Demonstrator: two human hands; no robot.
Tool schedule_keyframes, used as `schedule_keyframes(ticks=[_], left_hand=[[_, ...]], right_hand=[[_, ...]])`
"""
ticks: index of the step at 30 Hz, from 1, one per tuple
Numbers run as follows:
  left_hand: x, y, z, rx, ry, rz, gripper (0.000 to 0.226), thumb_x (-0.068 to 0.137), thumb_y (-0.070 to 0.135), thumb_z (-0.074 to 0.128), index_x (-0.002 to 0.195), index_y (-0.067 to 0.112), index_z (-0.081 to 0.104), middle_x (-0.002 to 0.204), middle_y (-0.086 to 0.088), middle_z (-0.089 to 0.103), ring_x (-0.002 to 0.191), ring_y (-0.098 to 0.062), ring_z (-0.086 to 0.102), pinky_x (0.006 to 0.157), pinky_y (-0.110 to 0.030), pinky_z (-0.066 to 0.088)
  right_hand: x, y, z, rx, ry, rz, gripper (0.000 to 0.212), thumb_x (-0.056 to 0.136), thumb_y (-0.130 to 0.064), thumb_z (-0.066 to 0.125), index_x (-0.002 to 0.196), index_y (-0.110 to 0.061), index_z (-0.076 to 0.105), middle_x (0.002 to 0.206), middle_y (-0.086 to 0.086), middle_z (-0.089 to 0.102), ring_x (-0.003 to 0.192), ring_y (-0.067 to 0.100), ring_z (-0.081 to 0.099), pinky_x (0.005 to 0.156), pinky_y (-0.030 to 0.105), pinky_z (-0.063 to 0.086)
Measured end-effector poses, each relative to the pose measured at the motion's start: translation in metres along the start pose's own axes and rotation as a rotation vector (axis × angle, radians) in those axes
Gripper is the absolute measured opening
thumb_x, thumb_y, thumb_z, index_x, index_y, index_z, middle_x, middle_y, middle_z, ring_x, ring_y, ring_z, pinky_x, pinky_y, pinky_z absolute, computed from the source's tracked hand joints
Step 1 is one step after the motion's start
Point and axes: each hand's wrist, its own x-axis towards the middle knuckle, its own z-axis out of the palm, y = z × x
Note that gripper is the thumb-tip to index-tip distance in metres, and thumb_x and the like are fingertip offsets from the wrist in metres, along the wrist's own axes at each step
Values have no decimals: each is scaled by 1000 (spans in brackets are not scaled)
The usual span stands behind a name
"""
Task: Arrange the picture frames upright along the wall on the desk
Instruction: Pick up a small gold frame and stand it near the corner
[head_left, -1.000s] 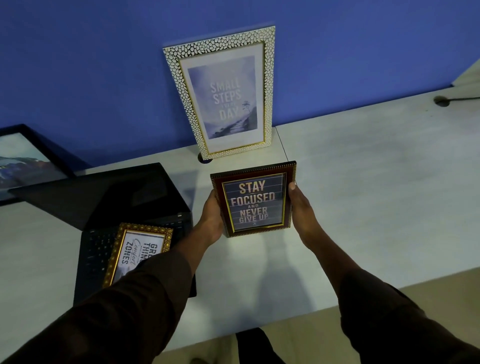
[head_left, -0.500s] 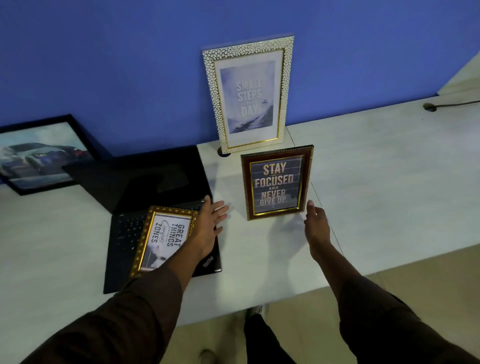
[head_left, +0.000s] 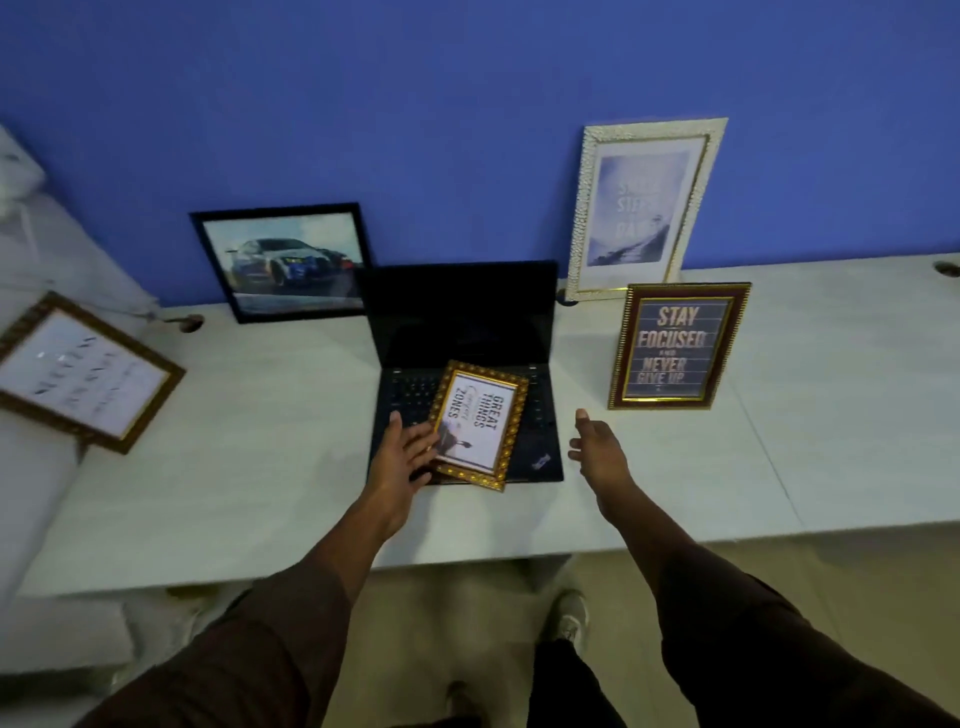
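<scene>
A red-brown frame reading STAY FOCUSED (head_left: 678, 347) stands upright on the white desk (head_left: 805, 415), in front of a tall white-and-gold frame (head_left: 644, 208) that leans on the blue wall. A black frame with a car picture (head_left: 283, 262) leans on the wall at the left. A gold frame reading GREAT THINGS (head_left: 475, 423) lies flat on the laptop keyboard. My left hand (head_left: 402, 460) rests open against that frame's left edge, fingers spread. To the right of the laptop my right hand (head_left: 597, 454) hovers open and holds nothing.
An open black laptop (head_left: 462, 332) sits mid-desk near the wall. A large gold-edged frame (head_left: 78, 371) lies tilted at the far left, over the edge of another surface. Cable holes (head_left: 189, 323) dot the back of the desk. The front desk edge runs just below my wrists.
Both hands let go of the STAY FOCUSED frame, which now stands on its own. My left hand moved left onto the gold frame on the laptop. The view swung left.
</scene>
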Motion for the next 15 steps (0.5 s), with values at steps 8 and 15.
schedule_keyframes(ticks=[8, 15], left_hand=[[-6, 10, -50, 126, 106, -20, 55, 102, 51, 37, 136, 12, 55, 141, -10, 58, 129, -27, 52, 109, -44, 35], [26, 14, -38, 249, 88, -96, 58, 103, 47, 37, 148, 11, 43, 151, -11, 47, 139, -29, 43, 115, -43, 28]], right_hand=[[-12, -3, 47, -134, -102, -8, 38, 101, -42, 54, 128, -16, 53, 119, 12, 65, 94, 20, 63, 78, 32, 46], [24, 7, 60, -140, -93, 65, 34, 98, -33, 62, 125, -14, 55, 116, 10, 65, 96, 24, 66, 79, 36, 56]])
